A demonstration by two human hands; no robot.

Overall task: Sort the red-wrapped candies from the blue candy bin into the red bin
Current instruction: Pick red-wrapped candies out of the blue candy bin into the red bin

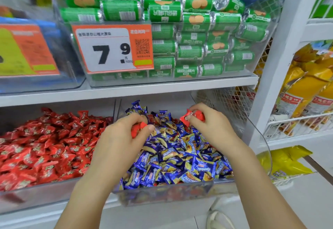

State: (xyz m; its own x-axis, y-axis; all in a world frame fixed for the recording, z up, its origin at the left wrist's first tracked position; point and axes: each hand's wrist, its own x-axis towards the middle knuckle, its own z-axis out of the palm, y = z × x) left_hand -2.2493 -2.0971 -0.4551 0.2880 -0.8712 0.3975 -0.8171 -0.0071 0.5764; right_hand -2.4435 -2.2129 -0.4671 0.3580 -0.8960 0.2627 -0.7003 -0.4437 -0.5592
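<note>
The clear blue candy bin (162, 195) on the lower shelf is heaped with blue-and-yellow wrapped candies (180, 158). Left of it stands the red bin (36, 194), full of red-wrapped candies (45, 147). Both my hands hover over the blue bin. My left hand (119, 142) is closed around a red-wrapped candy (137, 128) near the bin's left side. My right hand (210, 126) pinches other red-wrapped candies (195, 116) at the bin's back right; how many it holds I cannot tell.
The white shelf (126, 90) above carries a clear bin of green snack rolls (194, 35) with an orange price tag (113, 48) reading 7.9. At right stand a white upright post (273, 63), wire baskets (297, 122) and yellow snack bags (306, 88).
</note>
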